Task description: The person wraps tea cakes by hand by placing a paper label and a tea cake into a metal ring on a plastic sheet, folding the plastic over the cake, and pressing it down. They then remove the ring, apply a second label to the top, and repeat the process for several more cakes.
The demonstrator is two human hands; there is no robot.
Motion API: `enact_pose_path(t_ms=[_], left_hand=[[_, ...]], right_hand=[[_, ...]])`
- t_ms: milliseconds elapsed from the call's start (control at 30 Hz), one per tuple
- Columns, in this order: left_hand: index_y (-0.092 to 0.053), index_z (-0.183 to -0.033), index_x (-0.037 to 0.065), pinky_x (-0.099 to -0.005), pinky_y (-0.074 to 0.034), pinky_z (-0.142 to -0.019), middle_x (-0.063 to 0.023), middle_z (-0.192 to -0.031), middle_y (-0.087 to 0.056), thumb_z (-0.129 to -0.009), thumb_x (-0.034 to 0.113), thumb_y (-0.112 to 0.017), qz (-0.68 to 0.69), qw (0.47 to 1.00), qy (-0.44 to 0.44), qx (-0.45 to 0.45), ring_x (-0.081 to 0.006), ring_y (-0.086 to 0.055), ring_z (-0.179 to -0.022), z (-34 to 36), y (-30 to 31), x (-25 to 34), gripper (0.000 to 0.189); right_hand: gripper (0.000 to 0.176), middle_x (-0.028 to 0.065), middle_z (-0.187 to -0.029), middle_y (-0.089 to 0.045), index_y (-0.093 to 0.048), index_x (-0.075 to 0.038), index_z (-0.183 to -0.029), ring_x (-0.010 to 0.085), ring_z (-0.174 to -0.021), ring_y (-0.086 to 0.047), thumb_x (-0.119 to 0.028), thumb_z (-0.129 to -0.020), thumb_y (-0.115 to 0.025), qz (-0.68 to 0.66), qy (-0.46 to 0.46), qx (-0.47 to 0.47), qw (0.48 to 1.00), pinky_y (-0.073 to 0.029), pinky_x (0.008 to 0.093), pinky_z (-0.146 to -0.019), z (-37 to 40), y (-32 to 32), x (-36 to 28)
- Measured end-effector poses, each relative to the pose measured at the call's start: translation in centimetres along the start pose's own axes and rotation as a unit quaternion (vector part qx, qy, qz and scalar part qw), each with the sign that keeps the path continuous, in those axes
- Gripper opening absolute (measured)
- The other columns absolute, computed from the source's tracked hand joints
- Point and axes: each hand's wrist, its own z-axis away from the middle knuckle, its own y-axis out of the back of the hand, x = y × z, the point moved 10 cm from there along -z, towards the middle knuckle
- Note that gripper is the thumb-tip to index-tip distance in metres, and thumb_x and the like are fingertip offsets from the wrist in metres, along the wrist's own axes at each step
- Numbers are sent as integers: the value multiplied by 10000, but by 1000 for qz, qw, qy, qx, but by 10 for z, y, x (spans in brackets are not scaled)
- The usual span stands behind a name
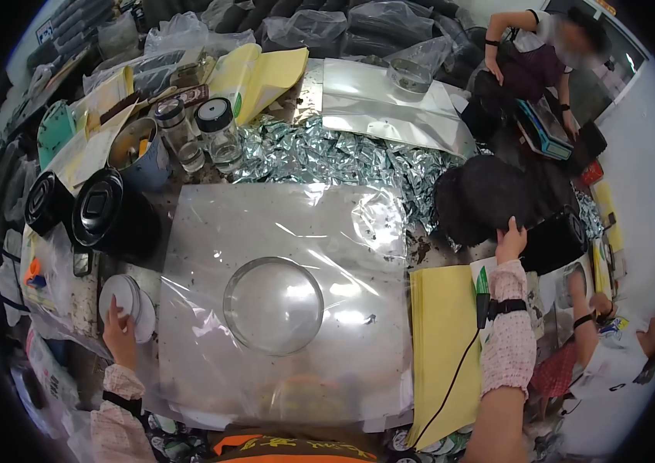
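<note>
My left hand point(119, 333) touches a stack of white round discs point(128, 301) at the left; one finger is stretched over the top disc and the others are curled. On the right, my right hand point(510, 241) has its fingers at the lower edge of a black cloth-like bundle point(482, 199), thumb and fingers around that edge. Between my hands a clear round glass dish point(273, 306) rests on a transparent plastic sheet point(211, 231). Yellow paper sheets point(443, 347) lie right of the plastic sheet, below my right hand.
Crumpled silver foil point(319, 158) spreads behind the plastic sheet. Two glass jars point(223, 139) and black lidded containers point(115, 212) stand at the left. A silver sheet point(389, 108) lies at the back. Two other people point(547, 58) are at the right. A cable point(455, 378) crosses the yellow paper.
</note>
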Motion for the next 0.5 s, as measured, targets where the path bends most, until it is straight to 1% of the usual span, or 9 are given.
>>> enact_pose_path(t_ms=[67,100,200,233,267,333,367,433,500], left_hand=[[-521,-1407,106,-304,-544,-718,-65,-813,-692,-838,-44,-692,12,1000,14,-1,-177,-679,-718,3,1,-11,613],[-522,-1404,105,-303,-545,-718,-66,-812,-691,-834,-46,-695,20,999,30,-7,-179,-678,-717,2,-3,-21,614],[-592,-1316,80,-310,-540,-709,-62,-787,-679,-813,-45,-705,13,995,96,-7,-175,-671,-705,-1,0,-13,530],[-637,-1226,55,-308,-539,-712,-61,-783,-674,-809,-36,-713,17,995,93,-24,-174,-670,-715,-3,-2,-24,434],[-683,-1136,31,-307,-538,-715,-60,-780,-670,-804,-27,-721,23,995,89,-42,-173,-669,-726,-4,-8,-36,339],[-705,-1033,10,-306,-539,-727,-67,-812,-683,-804,-31,-719,98,984,143,-42,-186,-675,-758,1,-10,-47,233],[-716,-982,0,-306,-539,-733,-70,-829,-690,-804,-33,-719,138,976,165,-42,-192,-678,-775,-1,-14,-46,180],[-721,-961,4,-313,-544,-773,-92,-913,-723,-828,-38,-696,220,975,-2,40,-225,-690,-833,0,11,101,142],[-726,-960,47,-342,-552,-840,-115,-1002,-739,-847,16,-683,219,958,-183,-30,-284,-714,-982,24,-7,218,125]], right_hand=[[601,93,-1179,-633,-423,-118,-1457,236,-978,-642,-180,-932,-710,-38,-81,-2,996,-546,402,-748,28,-19,10],[588,83,-1197,-628,-444,-116,-1446,224,-996,-638,-167,-925,-713,-5,-48,-88,995,-541,380,-765,37,-39,16],[586,77,-1191,-637,-482,-98,-1437,186,-961,-638,-159,-908,-726,48,-73,-122,989,-518,326,-700,129,-109,7],[558,68,-1103,-673,-512,-76,-1410,173,-876,-648,-172,-905,-730,111,-37,-150,982,-492,305,-639,137,-125,18],[470,59,-1030,-699,-574,-54,-1347,164,-847,-656,-170,-915,-717,204,88,-195,955,-511,304,-684,124,-137,34],[383,66,-993,-713,-627,-32,-1276,146,-847,-659,-149,-921,-707,370,311,-203,851,-523,297,-748,159,-156,-3],[348,70,-990,-715,-636,-10,-1244,150,-846,-659,-142,-928,-695,358,304,-192,862,-520,298,-762,164,-154,-11],[286,77,-982,-719,-655,33,-1180,157,-843,-658,-126,-943,-673,340,289,-169,879,-515,299,-789,172,-143,-27],[264,65,-991,-715,-651,44,-1168,138,-857,-649,-102,-948,-660,228,246,-183,924,-508,284,-806,185,-134,-39]])
